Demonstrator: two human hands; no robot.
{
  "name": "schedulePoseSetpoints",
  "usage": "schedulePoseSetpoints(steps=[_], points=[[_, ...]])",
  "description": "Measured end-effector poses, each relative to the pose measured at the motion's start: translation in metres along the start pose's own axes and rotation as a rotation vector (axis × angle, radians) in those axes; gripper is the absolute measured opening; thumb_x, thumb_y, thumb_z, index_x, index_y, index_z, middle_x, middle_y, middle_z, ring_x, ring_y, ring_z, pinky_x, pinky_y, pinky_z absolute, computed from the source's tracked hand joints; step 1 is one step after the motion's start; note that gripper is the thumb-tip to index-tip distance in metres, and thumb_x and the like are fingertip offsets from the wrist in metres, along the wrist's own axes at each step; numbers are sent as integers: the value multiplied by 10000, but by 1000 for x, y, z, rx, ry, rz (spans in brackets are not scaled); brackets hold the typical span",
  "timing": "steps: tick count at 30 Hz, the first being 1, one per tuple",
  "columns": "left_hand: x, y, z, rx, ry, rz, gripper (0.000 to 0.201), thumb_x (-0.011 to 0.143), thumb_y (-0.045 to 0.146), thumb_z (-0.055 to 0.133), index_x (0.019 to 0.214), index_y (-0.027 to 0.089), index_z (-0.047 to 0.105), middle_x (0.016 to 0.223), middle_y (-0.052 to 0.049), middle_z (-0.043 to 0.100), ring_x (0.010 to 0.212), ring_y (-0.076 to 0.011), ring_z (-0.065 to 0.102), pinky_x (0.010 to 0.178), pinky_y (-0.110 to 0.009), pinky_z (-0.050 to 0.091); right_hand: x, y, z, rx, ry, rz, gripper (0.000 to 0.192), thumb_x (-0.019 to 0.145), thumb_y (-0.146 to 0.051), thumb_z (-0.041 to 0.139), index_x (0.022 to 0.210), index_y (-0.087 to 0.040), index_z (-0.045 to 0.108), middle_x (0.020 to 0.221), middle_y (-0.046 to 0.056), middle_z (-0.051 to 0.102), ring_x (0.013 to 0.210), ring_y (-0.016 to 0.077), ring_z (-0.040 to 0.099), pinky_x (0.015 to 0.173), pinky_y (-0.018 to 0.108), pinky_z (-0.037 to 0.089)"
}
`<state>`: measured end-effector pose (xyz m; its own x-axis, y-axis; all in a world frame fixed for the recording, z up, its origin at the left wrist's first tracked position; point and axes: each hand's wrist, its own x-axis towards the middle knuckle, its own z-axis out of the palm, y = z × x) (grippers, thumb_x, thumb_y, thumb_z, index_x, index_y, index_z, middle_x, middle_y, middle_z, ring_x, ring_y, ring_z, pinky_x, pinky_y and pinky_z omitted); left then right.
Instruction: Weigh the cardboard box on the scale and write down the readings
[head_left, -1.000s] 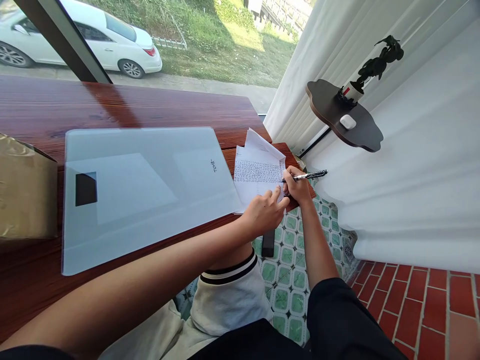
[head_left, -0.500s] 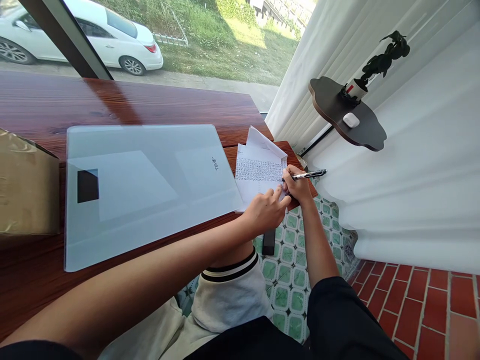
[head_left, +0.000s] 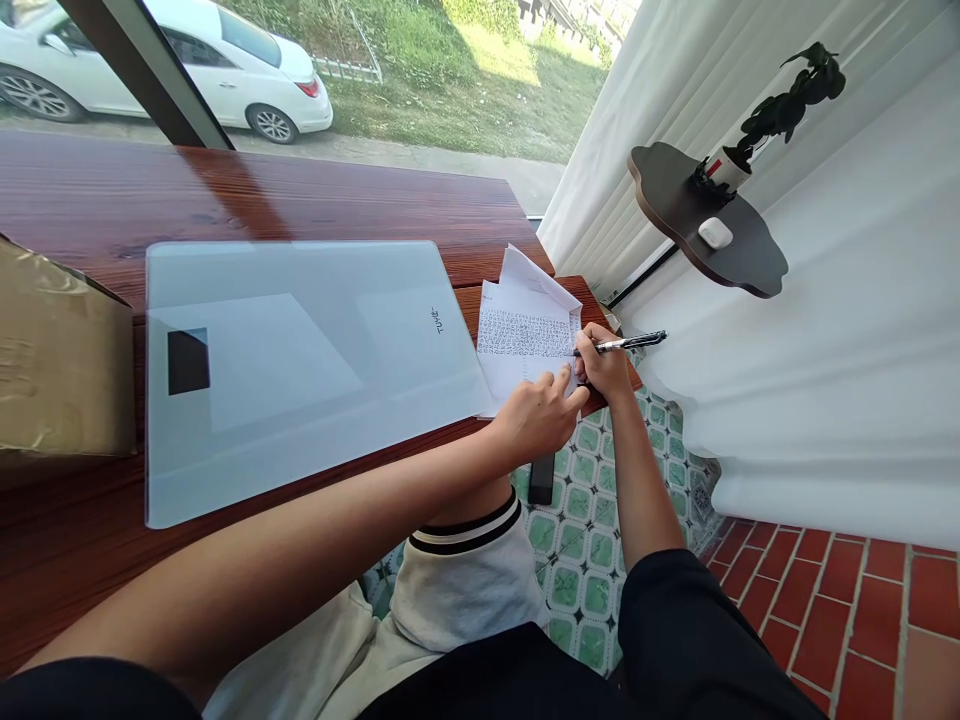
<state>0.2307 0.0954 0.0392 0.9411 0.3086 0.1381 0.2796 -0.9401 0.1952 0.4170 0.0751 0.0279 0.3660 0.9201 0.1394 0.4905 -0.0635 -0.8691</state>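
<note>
Your right hand (head_left: 606,366) has its fingers closed around the pen (head_left: 621,344), tip down on the paper (head_left: 525,340) at the near right corner of the bench (head_left: 300,210). The pen's long axis runs left to right, its cap end pointing out past the bench edge toward the curtain (head_left: 825,350). Your left hand (head_left: 536,420) lies just beside the right, fingers loosely spread and pressing the sheet's lower edge, holding nothing. The glass board (head_left: 300,370) lies left of the paper.

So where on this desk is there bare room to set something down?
Bare wood lies between the glass board and the window, and along the near edge. It is crowded at the right corner: papers, left hand, right hand holding the pen.
</note>
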Motion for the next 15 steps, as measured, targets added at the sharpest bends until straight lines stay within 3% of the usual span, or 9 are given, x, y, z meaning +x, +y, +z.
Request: schedulePoseSetpoints(steps=[15], points=[[0, 0, 2, -4, 10, 2, 358, 992, 221, 260, 1136, 163, 583, 1502, -228, 503, 968, -267, 644, 655, -350, 487, 0, 4, 1, -34, 3, -8, 338, 965, -410, 523, 713, -227, 395, 503, -43, 476, 421, 116, 440, 468, 271, 408]])
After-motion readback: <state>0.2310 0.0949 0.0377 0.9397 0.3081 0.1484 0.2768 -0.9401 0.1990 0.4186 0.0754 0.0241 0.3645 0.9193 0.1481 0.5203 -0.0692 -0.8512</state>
